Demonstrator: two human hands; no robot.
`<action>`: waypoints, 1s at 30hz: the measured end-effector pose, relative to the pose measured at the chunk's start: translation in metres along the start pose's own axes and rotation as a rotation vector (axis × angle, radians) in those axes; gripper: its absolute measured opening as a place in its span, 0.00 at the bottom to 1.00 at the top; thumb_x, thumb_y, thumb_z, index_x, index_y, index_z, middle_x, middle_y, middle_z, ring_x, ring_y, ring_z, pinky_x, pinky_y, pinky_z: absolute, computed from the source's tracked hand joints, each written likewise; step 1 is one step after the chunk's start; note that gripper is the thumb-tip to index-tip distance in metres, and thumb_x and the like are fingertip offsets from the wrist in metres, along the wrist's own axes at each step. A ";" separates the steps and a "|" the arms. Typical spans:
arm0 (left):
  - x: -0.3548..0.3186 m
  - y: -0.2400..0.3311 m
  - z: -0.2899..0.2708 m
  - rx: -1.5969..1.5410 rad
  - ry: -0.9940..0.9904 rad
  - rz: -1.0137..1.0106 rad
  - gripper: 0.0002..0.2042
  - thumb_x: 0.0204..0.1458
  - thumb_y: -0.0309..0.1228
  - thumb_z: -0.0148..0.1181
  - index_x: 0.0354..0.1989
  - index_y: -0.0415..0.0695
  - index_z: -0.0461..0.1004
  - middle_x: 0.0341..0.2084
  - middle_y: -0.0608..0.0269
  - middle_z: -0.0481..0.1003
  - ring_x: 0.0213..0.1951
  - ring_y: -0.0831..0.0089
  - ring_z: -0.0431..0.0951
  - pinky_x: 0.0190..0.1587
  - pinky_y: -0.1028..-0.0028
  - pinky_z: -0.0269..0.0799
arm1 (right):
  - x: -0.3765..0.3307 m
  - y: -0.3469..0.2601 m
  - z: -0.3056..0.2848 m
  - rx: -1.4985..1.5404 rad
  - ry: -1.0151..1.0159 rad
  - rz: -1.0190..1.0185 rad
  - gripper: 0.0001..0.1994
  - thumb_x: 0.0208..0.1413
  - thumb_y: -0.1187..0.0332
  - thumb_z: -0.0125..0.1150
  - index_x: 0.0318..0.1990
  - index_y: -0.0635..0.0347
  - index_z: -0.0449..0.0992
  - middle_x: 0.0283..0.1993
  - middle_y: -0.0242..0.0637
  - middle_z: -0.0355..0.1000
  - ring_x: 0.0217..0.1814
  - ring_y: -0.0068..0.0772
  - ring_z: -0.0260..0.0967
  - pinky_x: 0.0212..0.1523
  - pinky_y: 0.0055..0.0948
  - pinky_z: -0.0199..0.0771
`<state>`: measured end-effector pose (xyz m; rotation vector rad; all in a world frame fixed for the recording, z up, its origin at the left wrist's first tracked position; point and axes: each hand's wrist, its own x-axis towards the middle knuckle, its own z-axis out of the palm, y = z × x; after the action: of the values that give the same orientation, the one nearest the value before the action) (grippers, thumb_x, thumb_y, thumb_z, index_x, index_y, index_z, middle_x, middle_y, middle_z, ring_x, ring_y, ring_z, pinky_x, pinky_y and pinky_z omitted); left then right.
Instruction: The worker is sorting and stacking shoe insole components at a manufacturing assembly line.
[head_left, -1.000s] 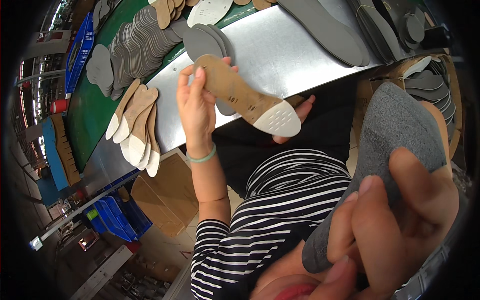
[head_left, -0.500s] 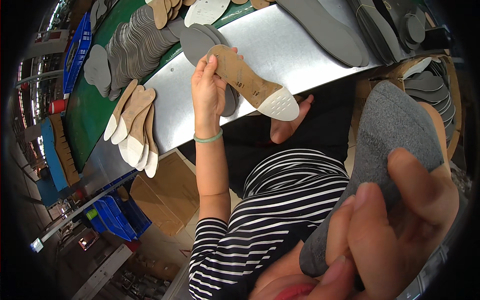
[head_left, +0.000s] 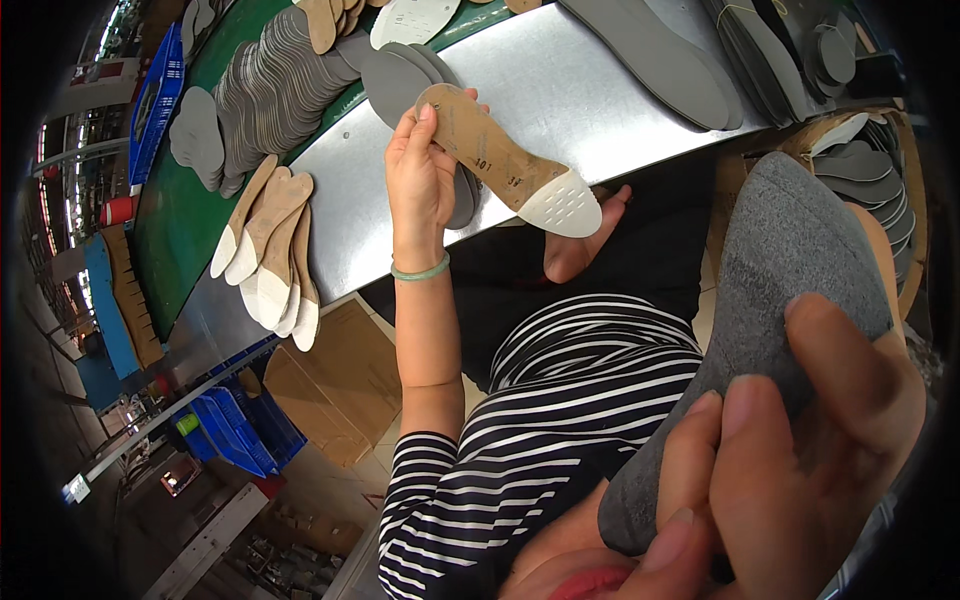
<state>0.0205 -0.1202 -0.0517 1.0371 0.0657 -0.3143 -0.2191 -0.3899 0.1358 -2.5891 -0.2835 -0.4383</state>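
Note:
My left hand [head_left: 425, 190] pinches the heel end of a brown insole board [head_left: 500, 160] with a white perforated toe, held tilted over the table's front edge. Thumb on top, fingers behind. Under it lie several grey insoles [head_left: 400, 85], partly hidden. Close up at the lower right, my right hand [head_left: 800, 460] has its bent fingers on a curved piece of grey heathered fabric [head_left: 790, 250]; what this piece belongs to cannot be made out. Left of my left hand, several brown insole boards with white toes [head_left: 280, 250] lie fanned out at the table's edge.
Behind them a long row of stacked grey insoles [head_left: 285, 100] stands on the green mat [head_left: 160, 240]. Larger grey sheets [head_left: 650, 60] lie on the metal tabletop [head_left: 560, 80]. A carton of grey insoles [head_left: 870, 180] is at right; a blue crate [head_left: 225, 430] sits low left.
The insole board stays in my left hand, nearly in the same pose. My right hand's fingers have shifted slightly on the grey fabric. The whole view has moved a little.

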 end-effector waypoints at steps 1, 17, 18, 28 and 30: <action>-0.002 0.002 -0.002 0.007 0.001 0.017 0.14 0.64 0.33 0.48 0.49 0.32 0.68 0.48 0.39 0.74 0.48 0.53 0.78 0.52 0.60 0.75 | -0.001 0.007 0.002 0.009 0.007 -0.033 0.11 0.33 0.75 0.57 0.30 0.65 0.75 0.42 0.43 0.71 0.38 0.41 0.70 0.33 0.37 0.73; -0.004 -0.002 -0.012 -0.169 -0.130 -0.022 0.20 0.67 0.41 0.38 0.54 0.35 0.64 0.47 0.42 0.74 0.47 0.57 0.79 0.51 0.60 0.76 | 0.125 0.055 0.221 1.335 -0.604 0.303 0.07 0.61 0.73 0.56 0.41 0.69 0.77 0.34 0.32 0.76 0.34 0.16 0.72 0.33 0.20 0.71; -0.002 -0.004 -0.014 -0.204 -0.138 -0.039 0.22 0.67 0.43 0.36 0.55 0.35 0.64 0.49 0.40 0.73 0.48 0.53 0.77 0.52 0.58 0.75 | 0.125 0.056 0.234 1.320 -0.551 0.335 0.09 0.62 0.70 0.57 0.41 0.69 0.77 0.33 0.31 0.76 0.33 0.15 0.71 0.32 0.18 0.70; -0.010 -0.002 -0.005 -0.250 -0.201 -0.050 0.37 0.65 0.58 0.22 0.58 0.34 0.64 0.47 0.43 0.74 0.51 0.59 0.76 0.56 0.61 0.71 | 0.140 0.048 0.262 1.286 -0.421 0.443 0.12 0.63 0.65 0.58 0.36 0.68 0.79 0.28 0.29 0.75 0.27 0.13 0.68 0.27 0.16 0.67; -0.013 -0.002 -0.004 -0.248 -0.189 -0.050 0.37 0.64 0.58 0.22 0.58 0.34 0.64 0.47 0.43 0.74 0.52 0.60 0.75 0.57 0.61 0.70 | 0.140 0.052 0.265 1.282 -0.417 0.436 0.11 0.62 0.65 0.59 0.36 0.66 0.79 0.28 0.28 0.75 0.27 0.13 0.67 0.26 0.15 0.67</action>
<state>0.0080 -0.1148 -0.0527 0.7573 -0.0392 -0.4375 -0.0079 -0.2843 -0.0561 -1.3660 -0.0674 0.3708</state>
